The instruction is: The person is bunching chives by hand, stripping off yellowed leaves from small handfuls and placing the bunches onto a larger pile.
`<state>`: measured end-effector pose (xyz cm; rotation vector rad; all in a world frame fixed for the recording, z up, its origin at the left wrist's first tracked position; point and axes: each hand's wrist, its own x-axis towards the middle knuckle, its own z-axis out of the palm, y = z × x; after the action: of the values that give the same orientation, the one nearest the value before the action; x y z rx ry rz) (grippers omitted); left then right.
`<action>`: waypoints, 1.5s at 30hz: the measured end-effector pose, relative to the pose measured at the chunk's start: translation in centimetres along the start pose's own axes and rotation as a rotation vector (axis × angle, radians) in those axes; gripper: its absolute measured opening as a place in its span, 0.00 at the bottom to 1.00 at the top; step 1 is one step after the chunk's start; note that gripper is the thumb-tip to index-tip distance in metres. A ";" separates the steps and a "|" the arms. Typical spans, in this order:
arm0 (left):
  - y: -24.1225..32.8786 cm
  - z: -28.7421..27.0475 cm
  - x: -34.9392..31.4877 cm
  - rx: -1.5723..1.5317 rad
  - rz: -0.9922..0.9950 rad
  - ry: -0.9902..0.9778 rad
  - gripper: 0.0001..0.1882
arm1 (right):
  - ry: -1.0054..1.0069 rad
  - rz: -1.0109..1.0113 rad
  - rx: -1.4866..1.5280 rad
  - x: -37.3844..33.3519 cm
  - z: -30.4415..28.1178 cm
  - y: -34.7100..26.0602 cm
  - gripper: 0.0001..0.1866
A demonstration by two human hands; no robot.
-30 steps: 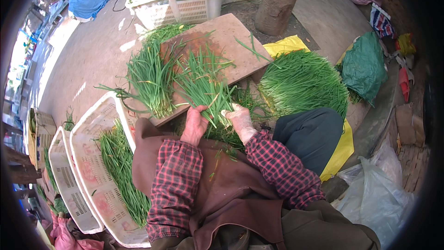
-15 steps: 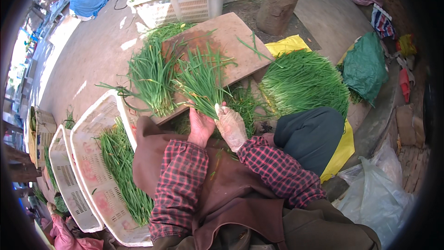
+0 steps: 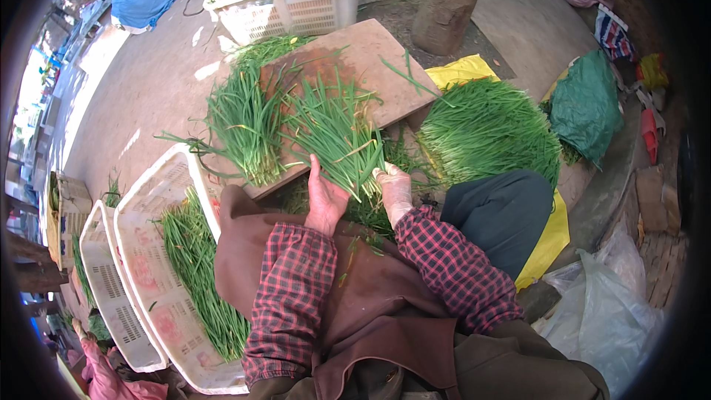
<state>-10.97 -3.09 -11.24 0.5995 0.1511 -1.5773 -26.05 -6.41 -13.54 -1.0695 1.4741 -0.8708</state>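
Note:
A loose bunch of chives (image 3: pixel 337 137) lies with its leaves on the board's near edge and its stem ends toward me. My right hand (image 3: pixel 395 187), in a thin pale glove, pinches chive stems on the bunch's right side. My bare left hand (image 3: pixel 326 198) is open, palm up and thumb raised, beside the stem ends; some of its fingertips are hard to make out. Just left on the board rests another chive heap (image 3: pixel 248 122). To the right, a large, neatly laid pile of chives (image 3: pixel 489 133) sits on a yellow sheet (image 3: pixel 463 71).
The slanted board (image 3: pixel 378 52) stands ahead, a tree trunk (image 3: pixel 452 4) behind it. A white crate (image 3: pixel 159 304) with chives is at my left. Another white crate (image 3: pixel 296 13) stands at the back. A green bag (image 3: pixel 587 107) and clear plastic (image 3: pixel 600 318) lie right.
My right hand has moved right, away from the left hand. The left hand has opened, its thumb now raised, and the bunch's stem ends have spread and shifted right.

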 end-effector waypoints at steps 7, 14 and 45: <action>0.0 -0.7 0.3 0.058 -0.009 0.070 0.22 | -0.037 0.060 0.234 -0.3 0.1 0.3 0.17; -0.6 -1.9 1.3 0.186 0.051 0.162 0.14 | -0.049 0.070 0.259 -0.3 -0.2 0.6 0.17; -0.6 -3.4 2.4 0.150 0.025 0.166 0.11 | -0.064 0.059 0.713 2.2 -2.1 -0.2 0.10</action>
<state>-10.53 -3.68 -15.34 0.8477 0.1498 -1.5230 -28.12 -8.59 -13.72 -0.5104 1.0025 -1.1833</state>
